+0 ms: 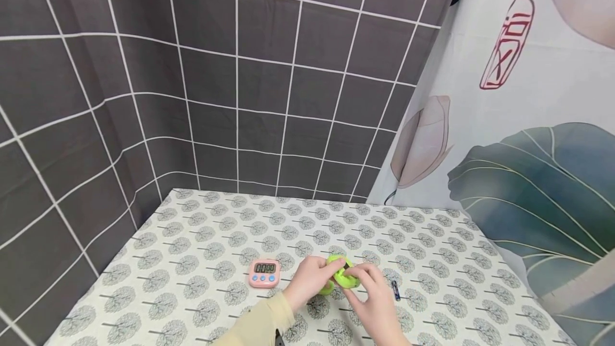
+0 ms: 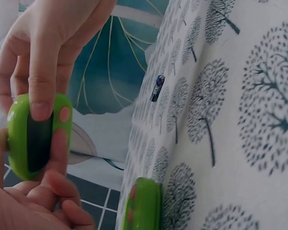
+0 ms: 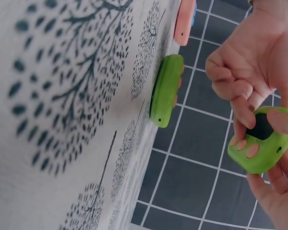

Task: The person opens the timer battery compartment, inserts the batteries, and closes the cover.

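Observation:
A lime-green digital timer (image 1: 347,280) is held above the table between both hands. My left hand (image 1: 309,277) pinches it from the left; in the left wrist view, its fingers lie along the timer's dark screen (image 2: 39,141). My right hand (image 1: 376,299) grips the other side, with one finger pressed over the screen. Round orange buttons (image 3: 252,151) show below that screen in the right wrist view. A second green timer (image 3: 167,91) lies on the tabletop beneath the hands, partly hidden in the head view.
A pink timer (image 1: 264,273) with blue buttons, its display reading 00:00, rests left of the hands. A small dark battery (image 1: 395,290) lies to their right. The tree-print tablecloth (image 1: 202,234) meets a dark grid-patterned curtain (image 1: 259,84) behind.

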A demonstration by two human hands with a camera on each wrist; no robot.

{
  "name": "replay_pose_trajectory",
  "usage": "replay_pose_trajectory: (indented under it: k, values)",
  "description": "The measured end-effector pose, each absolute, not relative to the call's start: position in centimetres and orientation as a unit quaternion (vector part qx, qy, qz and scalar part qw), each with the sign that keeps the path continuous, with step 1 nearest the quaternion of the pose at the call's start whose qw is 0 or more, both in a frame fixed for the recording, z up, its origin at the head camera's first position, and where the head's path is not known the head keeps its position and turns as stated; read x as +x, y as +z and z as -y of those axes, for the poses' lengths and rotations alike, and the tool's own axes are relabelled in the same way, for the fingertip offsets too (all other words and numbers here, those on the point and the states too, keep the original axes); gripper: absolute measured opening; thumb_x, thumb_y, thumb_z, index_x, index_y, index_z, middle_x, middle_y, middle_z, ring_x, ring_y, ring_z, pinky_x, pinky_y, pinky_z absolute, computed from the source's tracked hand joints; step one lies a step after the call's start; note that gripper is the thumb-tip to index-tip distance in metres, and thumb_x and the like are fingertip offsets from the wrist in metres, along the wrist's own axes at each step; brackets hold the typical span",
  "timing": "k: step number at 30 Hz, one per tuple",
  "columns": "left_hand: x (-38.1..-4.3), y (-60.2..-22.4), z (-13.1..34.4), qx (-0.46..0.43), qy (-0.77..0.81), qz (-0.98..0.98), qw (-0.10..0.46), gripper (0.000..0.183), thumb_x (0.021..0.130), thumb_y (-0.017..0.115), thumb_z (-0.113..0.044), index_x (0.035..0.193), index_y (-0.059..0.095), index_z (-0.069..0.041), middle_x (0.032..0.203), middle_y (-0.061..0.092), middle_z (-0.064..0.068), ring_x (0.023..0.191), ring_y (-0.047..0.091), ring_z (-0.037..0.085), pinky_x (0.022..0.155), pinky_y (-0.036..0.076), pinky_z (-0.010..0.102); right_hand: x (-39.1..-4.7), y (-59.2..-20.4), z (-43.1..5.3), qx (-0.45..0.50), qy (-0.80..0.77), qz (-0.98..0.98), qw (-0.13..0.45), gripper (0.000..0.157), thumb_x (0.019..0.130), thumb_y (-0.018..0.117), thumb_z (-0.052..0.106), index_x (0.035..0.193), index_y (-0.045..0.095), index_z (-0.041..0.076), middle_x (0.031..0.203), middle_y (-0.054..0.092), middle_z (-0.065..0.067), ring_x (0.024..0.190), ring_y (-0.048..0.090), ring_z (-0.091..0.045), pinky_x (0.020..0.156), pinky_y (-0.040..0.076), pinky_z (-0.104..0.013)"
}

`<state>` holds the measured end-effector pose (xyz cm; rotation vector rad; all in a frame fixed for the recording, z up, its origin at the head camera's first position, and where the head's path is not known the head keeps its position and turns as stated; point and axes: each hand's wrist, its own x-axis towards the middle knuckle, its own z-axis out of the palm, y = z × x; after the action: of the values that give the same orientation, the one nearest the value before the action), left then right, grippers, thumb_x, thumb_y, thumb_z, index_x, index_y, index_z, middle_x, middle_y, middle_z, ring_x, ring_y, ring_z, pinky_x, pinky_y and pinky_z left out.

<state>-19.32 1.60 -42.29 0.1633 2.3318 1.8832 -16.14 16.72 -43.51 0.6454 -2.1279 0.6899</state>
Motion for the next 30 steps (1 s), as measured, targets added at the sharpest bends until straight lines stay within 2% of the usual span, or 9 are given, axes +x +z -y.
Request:
replay_pose_trajectory:
  k: [6, 12, 18, 25, 30]
  values:
    - [-19.1, -42.2, -1.7, 0.039, 0.645, -0.762, 0.047, 0.041, 0.085, 0.066, -0.044, 0.070, 0.069, -0.006, 0.050, 0.051, -0.003, 0.048, 0.046, 0.010, 0.052, 0.042, 0.024, -16.1, -43.6, -16.7, 0.271, 0.283, 0.832, 0.393, 0.057, 0.047, 0.089, -0.004, 0.095, 0.066, 0.017, 0.099, 0.058, 0.008, 0.088, 0.058, -0.008, 0.088, 0.042, -0.011]
    - [-19.2, -41.9, -1.6, 0.043, 0.637, -0.770, 0.026, 0.033, 0.085, 0.067, -0.041, 0.074, 0.070, -0.010, 0.054, 0.058, -0.003, 0.049, 0.050, 0.011, 0.051, 0.043, 0.024, -16.1, -43.5, -16.8, 0.273, 0.298, 0.824, 0.398, 0.045, 0.053, 0.088, 0.003, 0.090, 0.067, 0.017, 0.097, 0.059, 0.006, 0.088, 0.058, -0.010, 0.089, 0.041, -0.012]
    - [-19.3, -41.9, -1.3, 0.062, 0.630, -0.774, 0.013, 0.027, 0.086, 0.067, -0.034, 0.081, 0.070, -0.009, 0.062, 0.066, -0.002, 0.050, 0.056, 0.014, 0.048, 0.048, 0.026, -16.0, -43.2, -17.0, 0.224, 0.348, 0.830, 0.375, 0.039, 0.058, 0.086, 0.000, 0.089, 0.068, 0.015, 0.095, 0.061, 0.008, 0.087, 0.059, -0.009, 0.086, 0.042, -0.011]
    - [-19.1, -42.1, -1.1, 0.103, 0.624, -0.774, 0.032, 0.024, 0.090, 0.063, -0.029, 0.100, 0.069, -0.007, 0.068, 0.066, -0.003, 0.053, 0.054, 0.010, 0.049, 0.049, 0.024, -16.1, -42.2, -17.5, 0.108, 0.465, 0.843, 0.249, 0.041, 0.074, 0.079, 0.008, 0.111, 0.062, 0.006, 0.092, 0.061, -0.001, 0.085, 0.056, -0.006, 0.072, 0.052, -0.020]
    - [-18.8, -42.1, -1.0, 0.138, 0.607, -0.783, 0.022, 0.024, 0.090, 0.063, -0.028, 0.101, 0.069, -0.008, 0.074, 0.068, -0.002, 0.057, 0.056, 0.007, 0.053, 0.049, 0.022, -16.1, -41.5, -18.0, 0.054, 0.509, 0.847, 0.144, 0.041, 0.080, 0.075, 0.016, 0.116, 0.061, 0.003, 0.087, 0.065, -0.002, 0.075, 0.059, -0.005, 0.067, 0.052, -0.020]
